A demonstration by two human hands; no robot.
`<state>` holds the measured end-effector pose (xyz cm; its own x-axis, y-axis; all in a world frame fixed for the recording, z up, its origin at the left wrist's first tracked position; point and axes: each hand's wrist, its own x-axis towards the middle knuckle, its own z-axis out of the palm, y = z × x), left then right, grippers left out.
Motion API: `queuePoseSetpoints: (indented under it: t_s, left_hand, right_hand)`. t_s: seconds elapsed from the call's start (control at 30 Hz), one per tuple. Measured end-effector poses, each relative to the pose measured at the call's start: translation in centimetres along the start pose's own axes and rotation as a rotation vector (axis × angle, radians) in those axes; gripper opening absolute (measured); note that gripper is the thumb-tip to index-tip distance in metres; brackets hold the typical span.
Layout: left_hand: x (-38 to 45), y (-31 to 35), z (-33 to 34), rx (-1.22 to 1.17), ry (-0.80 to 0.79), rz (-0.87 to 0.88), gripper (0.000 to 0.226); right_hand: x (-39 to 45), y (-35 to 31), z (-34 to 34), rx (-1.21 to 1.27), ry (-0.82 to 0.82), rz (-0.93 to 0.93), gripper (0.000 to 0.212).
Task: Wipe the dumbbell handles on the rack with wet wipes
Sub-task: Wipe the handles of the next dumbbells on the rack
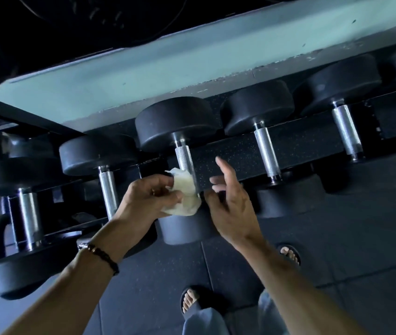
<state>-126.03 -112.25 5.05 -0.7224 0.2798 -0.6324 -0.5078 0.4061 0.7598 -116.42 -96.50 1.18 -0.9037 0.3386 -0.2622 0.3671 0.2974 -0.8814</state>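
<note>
A: What's the left hand [148, 197] doing?

B: It grips a crumpled white wipe [184, 192], fingers curled round it, and presses it against the lower end of a knurled handle [184, 158]. A dark beaded bracelet [102, 256] sits on that wrist.

A: And the right hand [233, 204]?

B: Just to the 3 o'clock side of the wipe, fingers spread and relaxed, holding nothing. Its index finger points up toward 12 o'clock. Whether the thumb touches the wipe I cannot tell.

A: Which dumbbell is that handle on?

B: The middle one on the rack [300, 141]. Its far head [175, 124] lies at 12 o'clock from the wipe, its near head [182, 230] at 6 o'clock, partly hidden behind the hands.

A: What about the neighbours?

B: Two bare handles toward 9 o'clock: one [107, 192] just beside the left hand, another [29, 216] further out. Two more toward 2 o'clock: one [267, 153] near the right hand's fingertips, one [346, 131] well beyond it.

A: Anything below?

B: At 6 o'clock, dark floor [337, 250], grey trouser legs, and two feet in open sandals: left foot [189, 301], right foot [288, 253].
</note>
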Motion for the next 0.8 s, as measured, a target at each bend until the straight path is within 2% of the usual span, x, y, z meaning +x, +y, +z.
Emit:
queuePoseSetpoints:
  t_s: [0.07, 0.13, 0.2, 0.23, 0.3, 0.37, 0.43, 0.57, 0.67, 0.73, 0.77, 0.8]
  left_hand:
    - [-0.8, 0.8, 1.8, 0.016, -0.02, 0.022, 0.017]
    - [-1.3, 1.5, 4.0, -0.005, -0.049, 0.038, 0.015]
    - [-1.6, 2.2, 6.3, -0.158, -0.098, 0.021, 0.024]
    - [-1.8, 2.7, 7.5, -0.301, -0.123, -0.015, 0.031]
    - [-2.1, 3.3, 9.7, -0.614, -0.161, -0.127, 0.041]
    - [-2.1, 3.6, 11.9, -0.731, -0.186, -0.207, 0.037]
    - [-1.8, 3.4, 14.3, -0.593, -0.175, -0.203, 0.037]
    - [-1.1, 2.4, 18.7, -0.35, 0.05, -0.085, 0.05]
    - [-0.5, 2.2, 21.5, -0.354, 0.153, -0.009, 0.024]
    - [0.0, 2.2, 22.8, -0.342, 0.191, 0.034, 0.02]
    - [0.1, 2.2, 23.3, -0.313, 0.222, 0.056, 0.02]
    - [0.4, 2.2, 23.7, -0.278, 0.26, 0.08, 0.019]
  right_hand:
    - [-0.5, -1.1, -2.7, 0.043, -0.16, -0.043, 0.072]
    - [-0.5, -1.1, -5.2, -0.043, -0.22, -0.171, 0.054]
    - [-0.3, -0.6, -7.3, -0.128, -0.173, -0.256, 0.026]
    - [-0.1, 0.0, -8.4, -0.144, -0.14, -0.282, 0.021]
    - [0.4, 1.1, -10.6, -0.129, -0.105, -0.325, 0.019]
    - [1.1, 2.2, -12.7, -0.151, -0.07, -0.4, 0.02]
    - [1.9, 3.3, -14.9, -0.193, -0.073, -0.441, 0.025]
    - [3.2, 4.9, -18.3, -0.182, -0.173, -0.44, 0.027]
    - [4.2, 6.0, -19.8, -0.139, -0.244, -0.345, 0.022]
    - [4.9, 6.6, -20.1, -0.138, -0.311, -0.288, 0.041]
    - [5.2, 6.7, -20.1, -0.126, -0.336, -0.267, 0.043]
    - [5.5, 6.8, -20.2, -0.113, -0.357, -0.249, 0.036]
